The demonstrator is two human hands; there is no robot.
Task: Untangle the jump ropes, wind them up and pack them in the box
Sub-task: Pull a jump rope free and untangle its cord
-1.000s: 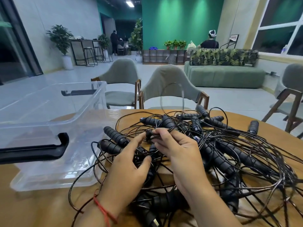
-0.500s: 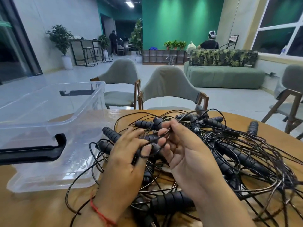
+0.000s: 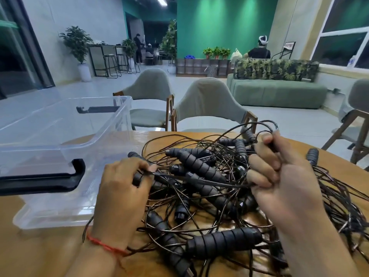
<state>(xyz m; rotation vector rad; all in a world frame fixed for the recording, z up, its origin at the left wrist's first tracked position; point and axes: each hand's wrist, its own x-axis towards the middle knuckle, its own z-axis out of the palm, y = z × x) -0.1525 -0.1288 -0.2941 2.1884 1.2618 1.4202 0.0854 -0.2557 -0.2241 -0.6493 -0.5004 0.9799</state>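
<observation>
Untangling looks barely begun: the jump ropes (image 3: 209, 196) lie heaped on the wooden table (image 3: 40, 252) across the middle and right of the frame, with ribbed black handles knotted among thin cords. At lower centre-left the left hand (image 3: 121, 192) pinches one strand (image 3: 209, 183) low against the heap, seemingly to anchor it. At centre-right the right hand (image 3: 279, 180), raised, is clenched round that strand and others, drawing it taut to trace its path. At the left the clear box (image 3: 111, 136) stands open just beside the heap, probably for easy packing; no rope shows inside.
</observation>
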